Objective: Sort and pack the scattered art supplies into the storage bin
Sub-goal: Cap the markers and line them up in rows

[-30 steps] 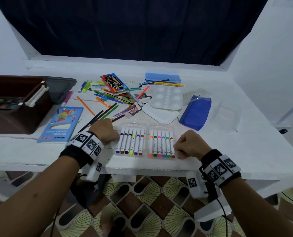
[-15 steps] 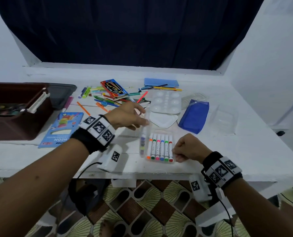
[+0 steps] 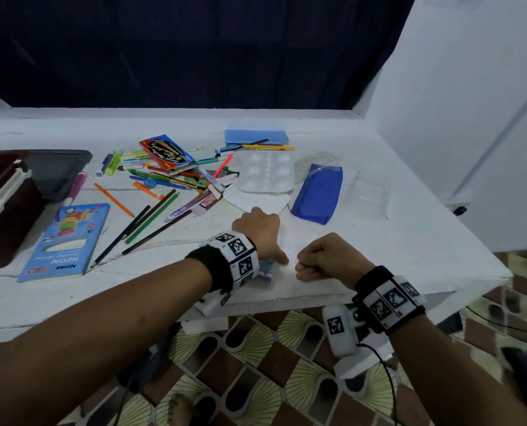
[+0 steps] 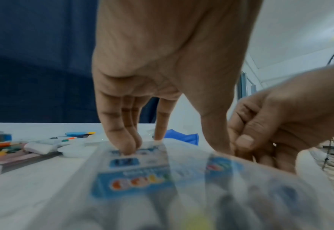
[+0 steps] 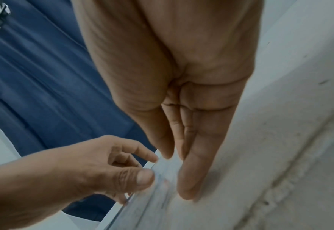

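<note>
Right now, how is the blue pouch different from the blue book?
The pouch is dark blue and plain; the book is light blue with pictures and the word NEON. The pouch lies on the right, beside the palette; the book lies on the left, near the brown bin. Both lie flat on the white table.

A dark blue curtain (image 3: 194, 50) fills the upper frame behind a white table (image 3: 409, 247). White walls (image 3: 471, 87) stand at right. Lower down, patterned floor tiles (image 3: 256, 379) show, seemingly brown and cream.
</note>
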